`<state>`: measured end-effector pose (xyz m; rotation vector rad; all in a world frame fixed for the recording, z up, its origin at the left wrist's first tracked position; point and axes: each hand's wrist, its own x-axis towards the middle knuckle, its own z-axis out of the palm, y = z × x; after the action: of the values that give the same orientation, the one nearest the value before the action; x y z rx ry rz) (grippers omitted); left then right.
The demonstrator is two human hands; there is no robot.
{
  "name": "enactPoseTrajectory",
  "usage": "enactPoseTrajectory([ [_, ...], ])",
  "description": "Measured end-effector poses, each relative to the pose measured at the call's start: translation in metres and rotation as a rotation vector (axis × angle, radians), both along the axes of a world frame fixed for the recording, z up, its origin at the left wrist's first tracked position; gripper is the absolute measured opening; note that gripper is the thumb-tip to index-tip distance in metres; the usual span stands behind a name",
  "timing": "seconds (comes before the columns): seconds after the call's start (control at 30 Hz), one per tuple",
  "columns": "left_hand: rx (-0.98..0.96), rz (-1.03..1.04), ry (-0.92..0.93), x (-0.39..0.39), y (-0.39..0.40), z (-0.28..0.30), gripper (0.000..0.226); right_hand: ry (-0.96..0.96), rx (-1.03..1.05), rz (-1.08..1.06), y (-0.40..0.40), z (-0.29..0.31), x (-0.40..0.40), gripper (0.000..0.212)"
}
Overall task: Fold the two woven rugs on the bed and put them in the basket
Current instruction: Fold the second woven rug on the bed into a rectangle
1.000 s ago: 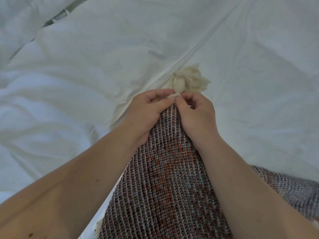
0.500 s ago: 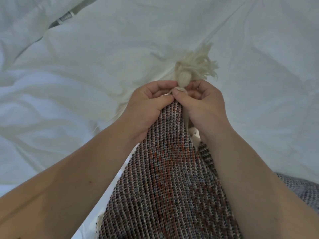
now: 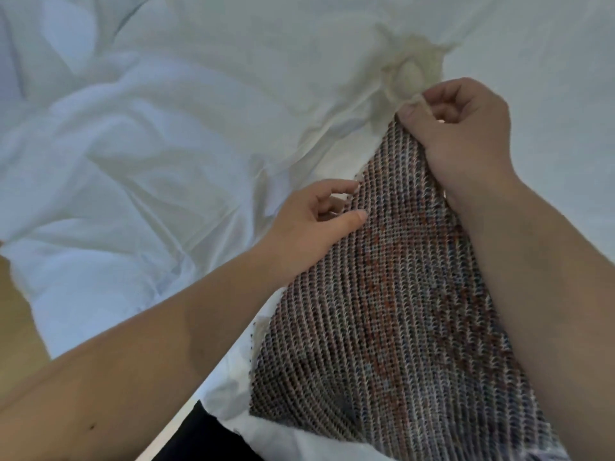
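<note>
One woven rug (image 3: pixel 392 314) is in view, running from the lower right of the frame up to a point right of centre, lifted off the white bed (image 3: pixel 139 154). A second ago both hands were bunched together at that tip, just under the cream tassel (image 3: pixel 411 73). Now they have parted. The right hand (image 3: pixel 462 134) stays at the tip in the upper right, its fingers (image 3: pixel 412 113) curled and pinching the corner by the tassel cord. The left hand (image 3: pixel 319 217) has slid down the rug's left edge toward the middle of the frame, thumb lying on the weave, the other fingers loosely bent behind the edge. To my eye that spread means the corner is being drawn out so the edge can be squared for a fold. No second rug or basket shows.
</note>
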<state>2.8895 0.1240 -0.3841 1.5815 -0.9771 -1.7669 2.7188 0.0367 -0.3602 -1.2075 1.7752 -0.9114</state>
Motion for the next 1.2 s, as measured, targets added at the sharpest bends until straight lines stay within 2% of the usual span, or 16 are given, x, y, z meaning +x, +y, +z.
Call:
enactPoseTrajectory([
  [0.13, -0.004, 0.009, -0.004, 0.004, -0.005, -0.002, 0.017, 0.105, -0.015, 0.088, 0.014, -0.007, 0.015, 0.013],
  [0.3, 0.027, -0.134, 0.069, 0.016, 0.019, -0.005, 0.010, 0.143, -0.039, 0.104, 0.014, -0.003, 0.018, 0.013],
  [0.4, 0.054, -0.232, 0.028, 0.030, 0.042, -0.007, 0.007, 0.136, -0.005, 0.094, 0.017, -0.005, 0.016, 0.013],
  [0.43, 0.049, -0.291, -0.032, 0.036, 0.051, -0.009, 0.010, 0.132, 0.004, 0.087, 0.018, -0.005, 0.016, 0.013],
  [0.53, -0.076, -0.507, -0.302, 0.059, 0.083, -0.013, 0.038, 0.113, 0.020, 0.064, 0.021, -0.006, 0.016, 0.014],
  [0.6, -0.076, -0.594, -0.340, 0.071, 0.103, -0.011, 0.045, 0.107, 0.026, 0.058, 0.023, -0.006, 0.017, 0.014],
  [0.67, -0.094, -0.642, -0.295, 0.080, 0.124, -0.009, 0.042, 0.113, 0.041, 0.066, 0.027, -0.009, 0.017, 0.013],
  [0.77, -0.252, -0.537, -0.201, 0.080, 0.142, 0.001, 0.014, 0.151, 0.076, 0.115, 0.037, -0.015, 0.020, 0.012],
  [0.87, -0.360, -0.389, -0.211, 0.073, 0.143, 0.013, 0.033, 0.205, 0.104, 0.159, 0.049, -0.014, 0.024, 0.010],
  [0.9, -0.357, -0.364, -0.230, 0.071, 0.141, 0.017, 0.036, 0.285, 0.125, 0.180, 0.053, -0.014, 0.025, 0.014],
  [0.97, -0.265, -0.337, -0.225, 0.069, 0.135, 0.018, 0.036, 0.588, 0.119, 0.219, 0.066, -0.009, 0.032, 0.032],
  [1.03, -0.218, -0.350, -0.249, 0.067, 0.134, 0.017, 0.039, 0.823, -0.080, 0.228, 0.090, 0.001, 0.045, 0.041],
  [1.07, -0.197, -0.347, -0.271, 0.065, 0.133, 0.016, 0.039, 0.835, -0.218, 0.272, 0.105, 0.004, 0.053, 0.037],
  [1.13, -0.131, -0.292, -0.254, 0.059, 0.131, 0.014, 0.024, 0.688, -0.354, 0.474, 0.144, 0.003, 0.065, 0.024],
  [1.2, -0.026, -0.261, -0.209, 0.056, 0.129, 0.012, 0.011, 0.491, -0.226, 0.679, 0.179, -0.007, 0.071, 0.023],
])
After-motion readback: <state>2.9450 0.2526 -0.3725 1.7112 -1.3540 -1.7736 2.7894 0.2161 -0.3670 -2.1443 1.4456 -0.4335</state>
